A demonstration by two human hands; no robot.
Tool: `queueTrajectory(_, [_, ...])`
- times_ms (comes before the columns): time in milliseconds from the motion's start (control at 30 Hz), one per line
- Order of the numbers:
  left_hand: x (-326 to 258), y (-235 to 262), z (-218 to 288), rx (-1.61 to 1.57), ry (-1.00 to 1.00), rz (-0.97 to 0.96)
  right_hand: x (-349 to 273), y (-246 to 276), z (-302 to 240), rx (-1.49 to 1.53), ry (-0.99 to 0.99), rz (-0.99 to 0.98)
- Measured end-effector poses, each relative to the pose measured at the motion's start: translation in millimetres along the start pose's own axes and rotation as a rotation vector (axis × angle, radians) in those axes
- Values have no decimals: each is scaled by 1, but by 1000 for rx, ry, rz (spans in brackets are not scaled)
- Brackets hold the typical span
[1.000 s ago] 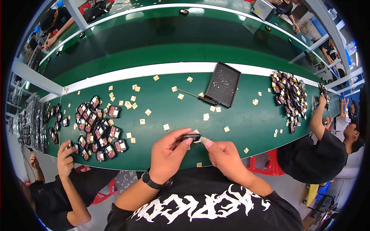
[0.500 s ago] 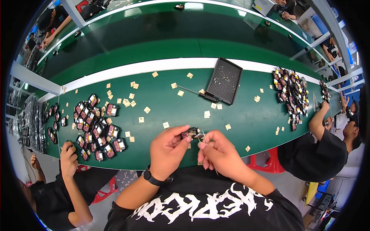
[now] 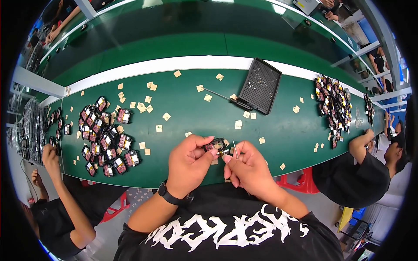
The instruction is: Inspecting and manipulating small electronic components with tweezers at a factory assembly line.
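Over the near edge of the green table, my left hand (image 3: 191, 163) is closed around a small black-cased device (image 3: 214, 145) with its circuit board showing. Its thumb and fingers grip the left part of the case. My right hand (image 3: 249, 167) is closed too, and thin metal tweezers (image 3: 235, 148) poke up from between its fingers. The right thumb and fingertip pinch at the right end of the device, where a small bright bit shows. What exactly they pinch there is too small to tell.
A pile of similar devices (image 3: 106, 141) lies to the left, a larger heap (image 3: 334, 106) to the right. Small cream paper squares (image 3: 159, 128) are scattered about. A black perforated tray (image 3: 261, 87) stands beyond my hands, beside a screwdriver (image 3: 220, 95). People (image 3: 355, 174) sit on both sides.
My right fingertips have come up against the device's end, and the tweezers now point upward, away from it. The left-hand neighbour's hand has moved from the table edge toward the stacked trays.
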State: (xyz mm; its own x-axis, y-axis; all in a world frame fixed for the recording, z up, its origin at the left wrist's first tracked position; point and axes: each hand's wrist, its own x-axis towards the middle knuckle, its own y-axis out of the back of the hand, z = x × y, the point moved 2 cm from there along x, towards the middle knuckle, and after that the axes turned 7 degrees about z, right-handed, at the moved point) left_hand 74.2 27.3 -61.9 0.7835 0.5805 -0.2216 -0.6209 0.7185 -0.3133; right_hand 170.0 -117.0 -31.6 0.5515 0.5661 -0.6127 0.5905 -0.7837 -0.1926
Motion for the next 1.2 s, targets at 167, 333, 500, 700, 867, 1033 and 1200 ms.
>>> queueTrajectory(167, [5,6,0,-78,52,-53,4,4,6,-110,118,2])
queueTrajectory(333, [6,8,5,-78,116,-89,2,9,6,-246,301,27])
queueTrajectory(500, [7,9,0,-113,127,-98,5,9,2,-238,328,58])
queueTrajectory(700, [5,5,3,-36,114,-75,9,4,-7,-72,237,74])
queueTrajectory(867, [4,3,-4,-52,50,-33,11,-1,-3,-183,351,107])
queueTrajectory(1033, [3,4,-6,3,15,-28,10,-3,-13,-545,539,143])
queueTrajectory(1200, [3,7,-5,65,49,-119,12,-5,-17,-596,652,143])
